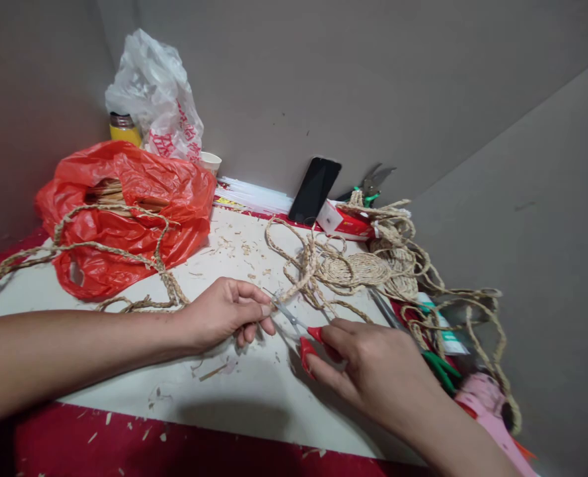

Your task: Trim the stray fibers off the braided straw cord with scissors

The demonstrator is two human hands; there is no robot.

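My right hand [368, 358] grips a pair of scissors [310, 338] by its red handles, its fingers in the loops. The scissor blades are parted and lie around or beside a braided straw rope [301, 283], close to my left fingertips; I cannot tell which. My left hand [234, 311] is closed in a pinch on the near end of that rope, which is mostly hidden by the fingers. Beyond the hands, the rope runs into a loose tangle and a flat coiled piece [353, 270] of braid.
At the left, a red plastic bag [140, 232] holds dry straw strips, with another braid [110, 252] across it. Behind stand a white plastic bag [155, 86], a yellow jar [124, 131] and a leaning phone [316, 189]. Pruning shears [377, 177] and more rope [492, 338] lie right.
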